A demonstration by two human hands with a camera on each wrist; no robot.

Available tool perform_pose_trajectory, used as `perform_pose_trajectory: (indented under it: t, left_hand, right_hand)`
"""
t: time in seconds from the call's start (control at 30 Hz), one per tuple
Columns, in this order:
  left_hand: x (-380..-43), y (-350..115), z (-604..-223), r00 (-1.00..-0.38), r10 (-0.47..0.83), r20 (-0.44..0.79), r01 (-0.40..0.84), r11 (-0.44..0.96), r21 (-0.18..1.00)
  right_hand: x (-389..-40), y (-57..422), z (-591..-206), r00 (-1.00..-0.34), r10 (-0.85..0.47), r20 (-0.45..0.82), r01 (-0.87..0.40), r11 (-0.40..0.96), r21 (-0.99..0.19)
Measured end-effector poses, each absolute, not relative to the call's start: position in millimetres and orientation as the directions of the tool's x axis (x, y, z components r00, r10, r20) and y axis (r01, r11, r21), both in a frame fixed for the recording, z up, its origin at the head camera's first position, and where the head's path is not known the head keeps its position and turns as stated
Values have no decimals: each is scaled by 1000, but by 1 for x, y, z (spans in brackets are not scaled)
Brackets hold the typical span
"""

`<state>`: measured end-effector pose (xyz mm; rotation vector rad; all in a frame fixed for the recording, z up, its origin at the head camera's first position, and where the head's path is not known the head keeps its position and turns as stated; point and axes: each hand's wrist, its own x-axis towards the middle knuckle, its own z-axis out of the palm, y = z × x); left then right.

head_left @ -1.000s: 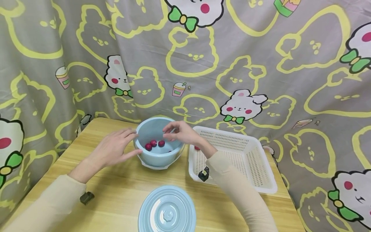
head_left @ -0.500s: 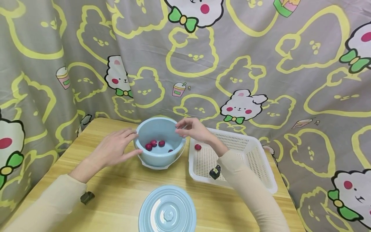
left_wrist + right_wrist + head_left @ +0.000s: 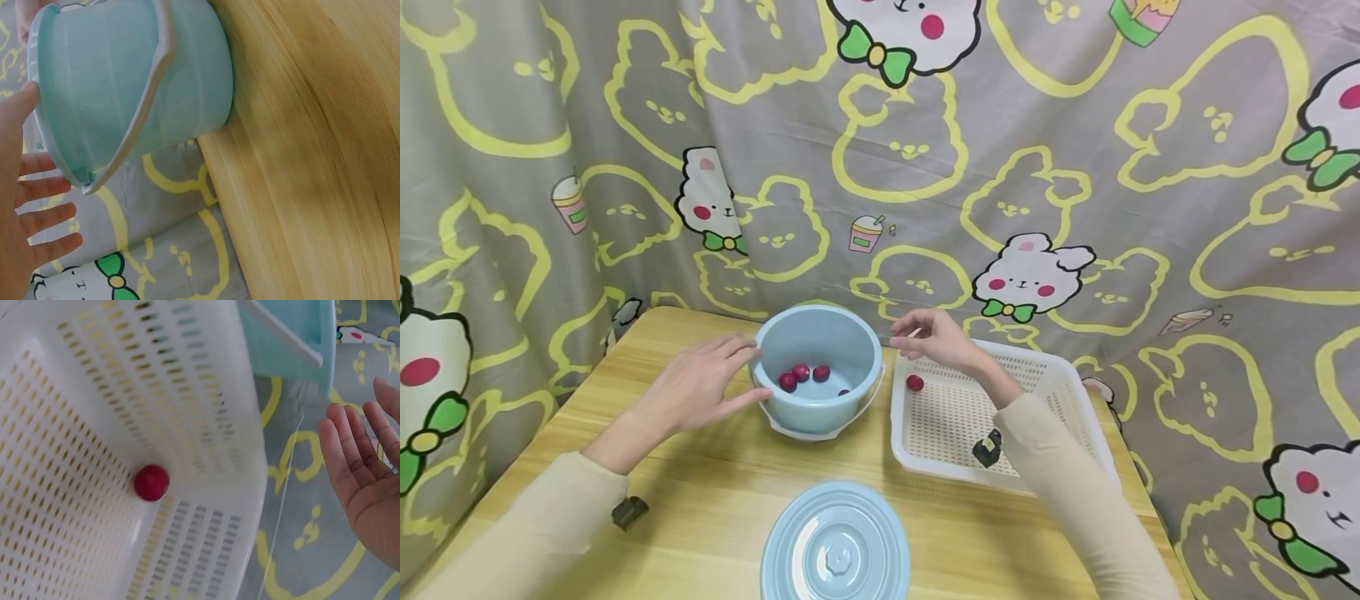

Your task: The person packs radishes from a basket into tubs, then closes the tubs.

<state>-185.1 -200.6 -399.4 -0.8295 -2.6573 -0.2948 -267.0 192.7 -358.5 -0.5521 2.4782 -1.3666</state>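
A light blue bucket [image 3: 816, 412] stands on the table with several dark red round fruits [image 3: 801, 372] inside; their exact kind is too small to tell. My left hand [image 3: 700, 383] is at the bucket's left rim, thumb and fingers spread, fingertips at the edge. In the left wrist view the bucket's grey handle [image 3: 140, 119] hangs along its side. My right hand [image 3: 940, 337] hovers over the far left corner of a white perforated basket [image 3: 917, 462], holding nothing, fingers slightly bent. One red round fruit [image 3: 152, 482] lies in that basket's corner, below the hand.
A round light blue lid [image 3: 837, 558] lies on the wooden table [image 3: 700, 517] in front of the bucket. Behind the table hangs a grey patterned curtain [image 3: 910, 225], close to the bucket and basket.
My right hand has moved right, from above the bucket to above the basket, uncovering the red fruit there. The left hand has stayed at the bucket's rim.
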Motion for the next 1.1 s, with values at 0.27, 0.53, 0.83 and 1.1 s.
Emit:
perform_pose_trajectory:
  t: [0.27,0.53,0.83,1.1]
  left_hand:
    - [-185,-199,-401,-780,508,367,576,812,100]
    - [-185,-199,-400,-776,509,373,578,811,95]
    - [-186,-199,-399,-768,510,388,584,806,98]
    - [-185,-200,-400,-761,510,401,590,801,101]
  right_hand:
    - [-269,215,-368,-905,-418,-80,-164,517,-840]
    - [-272,231,-379,-912,-398,-104,-141,540,-829]
    - [-277,242,-393,-915,-373,-152,-91,560,-823]
    - [-287,249,-406,-929,-325,-177,-41,564,-824]
